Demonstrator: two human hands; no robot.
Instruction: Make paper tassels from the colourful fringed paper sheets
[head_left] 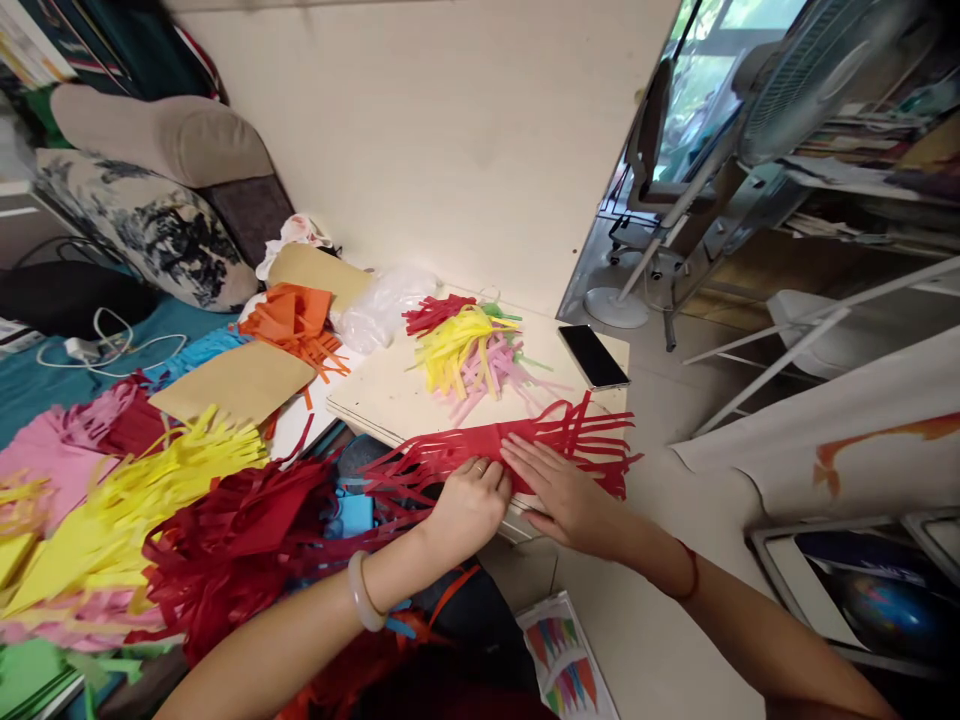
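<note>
A long strip of red fringed paper (525,440) lies across the near edge of a small pale board (375,395). My left hand (469,505) rests curled on the strip's middle, fingertips pinching the red paper. My right hand (559,495) lies flat on the strip just right of it, fingers stretched out and pressing down. The two hands touch at the fingertips. A pale bangle sits on my left wrist and a red cord on my right.
A pile of yellow, pink, red and green strips (469,355) and a black phone (592,355) lie on the board. Heaps of cut red (240,540), yellow (150,490) and orange (296,320) paper cover the left. A standing fan (795,80) rises at right.
</note>
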